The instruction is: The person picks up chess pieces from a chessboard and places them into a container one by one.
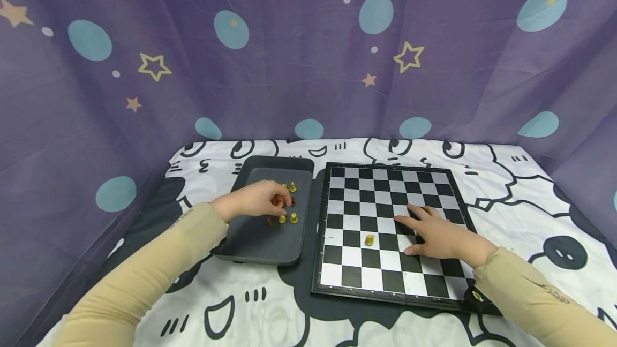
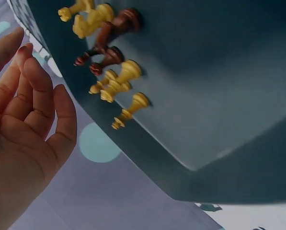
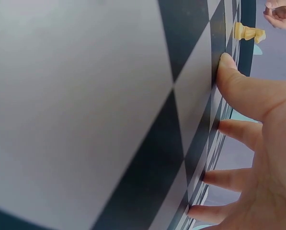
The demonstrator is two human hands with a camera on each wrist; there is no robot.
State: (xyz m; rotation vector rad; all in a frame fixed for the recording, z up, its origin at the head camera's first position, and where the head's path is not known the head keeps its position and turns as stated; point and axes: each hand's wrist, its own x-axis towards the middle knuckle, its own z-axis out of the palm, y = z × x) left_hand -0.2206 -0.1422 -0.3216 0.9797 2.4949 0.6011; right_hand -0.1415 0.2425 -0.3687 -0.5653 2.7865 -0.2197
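My left hand hovers over a dark grey tray, fingers loosely bent, with nothing seen between them. Several yellow and brown chess pieces stand in the tray. In the left wrist view, a yellow piece and a brown piece show beyond the fingers of the left hand. My right hand has its fingers spread, fingertips resting on the black-and-white chessboard. One yellow chess knight stands on the board's near left part, to the left of that hand.
The tray lies left of the board, a narrow gap between them. Both rest on a white and dark grey cartoon-print cloth. A purple curtain with stars and blue ovals hangs behind.
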